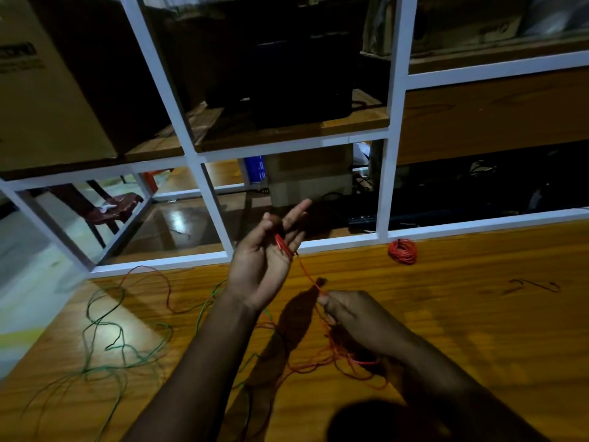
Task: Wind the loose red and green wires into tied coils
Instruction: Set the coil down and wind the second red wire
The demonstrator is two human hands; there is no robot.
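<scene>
The left hand point(261, 266) is raised palm-up with straight fingers, its thumb pressing a few turns of red wire point(307, 272) against them. The right hand point(353, 320) pinches the same strand in a narrow grip lower down. Loose green wire point(111, 342) sprawls on the table point(478, 314); a finished red coil point(402, 251) lies near the table's far edge.

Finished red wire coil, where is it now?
In the head view, the small round red wire coil lies on the wooden table's far edge, right of both hands, beside the white frame.
</scene>
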